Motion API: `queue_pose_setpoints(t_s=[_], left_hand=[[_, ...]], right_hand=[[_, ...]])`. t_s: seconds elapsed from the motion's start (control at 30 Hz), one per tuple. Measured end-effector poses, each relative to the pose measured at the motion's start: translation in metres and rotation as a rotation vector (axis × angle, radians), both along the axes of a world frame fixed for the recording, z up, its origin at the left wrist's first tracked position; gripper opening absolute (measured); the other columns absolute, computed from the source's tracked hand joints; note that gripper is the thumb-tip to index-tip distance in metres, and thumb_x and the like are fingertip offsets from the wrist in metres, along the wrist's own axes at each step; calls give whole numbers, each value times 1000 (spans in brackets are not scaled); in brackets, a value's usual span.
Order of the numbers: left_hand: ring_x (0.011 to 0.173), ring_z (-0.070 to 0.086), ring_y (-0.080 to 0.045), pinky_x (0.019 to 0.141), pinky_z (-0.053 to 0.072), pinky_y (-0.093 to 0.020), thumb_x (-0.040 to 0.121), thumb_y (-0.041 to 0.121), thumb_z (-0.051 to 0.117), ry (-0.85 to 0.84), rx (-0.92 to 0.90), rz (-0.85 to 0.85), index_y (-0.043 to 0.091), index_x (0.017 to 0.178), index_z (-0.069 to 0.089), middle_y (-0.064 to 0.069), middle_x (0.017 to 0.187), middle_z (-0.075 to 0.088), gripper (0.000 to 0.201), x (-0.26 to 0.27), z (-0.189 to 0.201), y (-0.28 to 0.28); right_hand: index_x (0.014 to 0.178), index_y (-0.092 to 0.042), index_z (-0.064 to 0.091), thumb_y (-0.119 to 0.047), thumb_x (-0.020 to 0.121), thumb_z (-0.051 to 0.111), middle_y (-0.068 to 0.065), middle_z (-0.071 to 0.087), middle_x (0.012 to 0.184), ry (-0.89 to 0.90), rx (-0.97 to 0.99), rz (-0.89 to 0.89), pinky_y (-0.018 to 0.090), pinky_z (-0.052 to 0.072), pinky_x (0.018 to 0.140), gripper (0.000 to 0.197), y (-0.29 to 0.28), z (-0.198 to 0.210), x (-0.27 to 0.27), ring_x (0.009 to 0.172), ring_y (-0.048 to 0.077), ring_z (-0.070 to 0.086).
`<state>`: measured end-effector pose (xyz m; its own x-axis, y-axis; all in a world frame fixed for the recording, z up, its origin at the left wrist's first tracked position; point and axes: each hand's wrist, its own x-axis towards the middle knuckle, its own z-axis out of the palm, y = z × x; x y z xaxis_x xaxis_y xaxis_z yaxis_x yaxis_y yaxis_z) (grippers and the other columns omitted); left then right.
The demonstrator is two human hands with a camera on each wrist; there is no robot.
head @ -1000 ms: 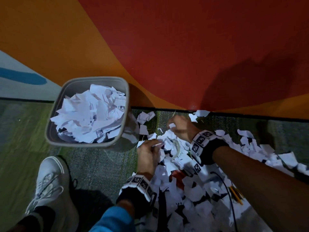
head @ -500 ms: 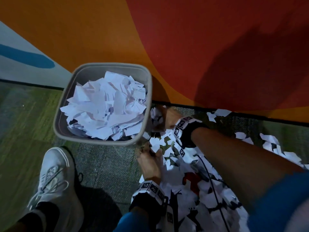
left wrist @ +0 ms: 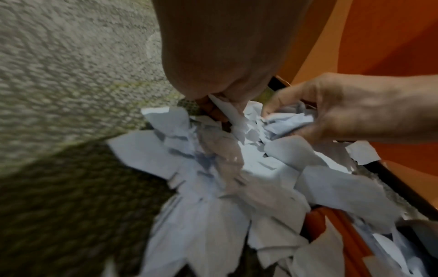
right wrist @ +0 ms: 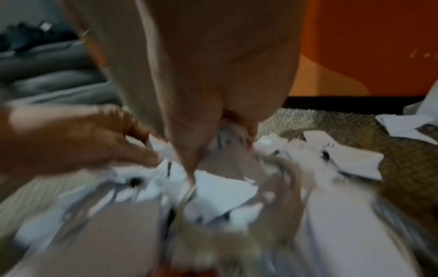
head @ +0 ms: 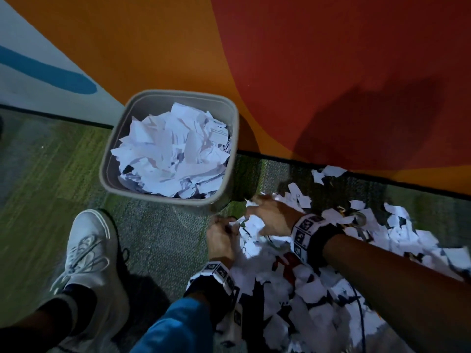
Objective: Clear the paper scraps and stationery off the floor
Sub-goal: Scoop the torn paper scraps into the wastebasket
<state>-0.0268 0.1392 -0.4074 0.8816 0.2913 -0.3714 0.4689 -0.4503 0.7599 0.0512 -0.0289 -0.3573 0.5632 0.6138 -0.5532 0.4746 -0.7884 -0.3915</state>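
Beside the bin's (head: 230, 138) right wall, both hands are clutching paper scraps (head: 257, 225) off the carpet (head: 158, 238): left hand (head: 221, 238) pinching, right hand (head: 274, 216) curling, bin lying just up-left, left hand nearer.

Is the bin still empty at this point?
No, the grey bin is already heaped with white paper scraps nearly up to its rim.

floor (head: 163, 240): green-grey carpet, ends at a wall
bin (head: 230, 138): stands by the wall, heaped with paper
scraps (head: 313, 289): white pile right of the bin
shoe (head: 89, 253): left of the pile
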Motion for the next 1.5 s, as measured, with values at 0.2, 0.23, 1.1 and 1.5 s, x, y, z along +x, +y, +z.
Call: queue_pose_setpoints(t_s=[0.2,0.23,1.1,1.5], left_hand=[[72,73,-23,71,61,-34,81,14,72,34,-55,63,27,79,74,-2,72,73,13,-28,15,30],[69,73,-18,70,61,-36,81,16,73,26,-63,26,28,80,75,2,71,74,12,-31,27,32],[79,69,-23,64,57,-34,75,30,86,-261,-64,50,1,102,71,-16,96,73,42,85,347,124],[91,68,-33,85,59,-47,92,18,67,48,-108,-100,1,111,69,-18,99,70,25,108,324,132]], right_hand=[[121,-8,64,1,92,53,13,57,128,57,55,-207,29,40,98,33,2,15,-18,120,29,53],[117,-6,66,-1,91,56,14,59,126,89,100,-293,33,42,101,28,-1,22,-14,120,31,55],[92,-14,74,-7,78,80,2,67,73,-43,377,-704,18,43,47,16,75,315,29,59,11,57],[144,-27,47,-19,79,81,5,57,132,112,439,-782,26,51,76,74,135,274,55,105,20,61]])
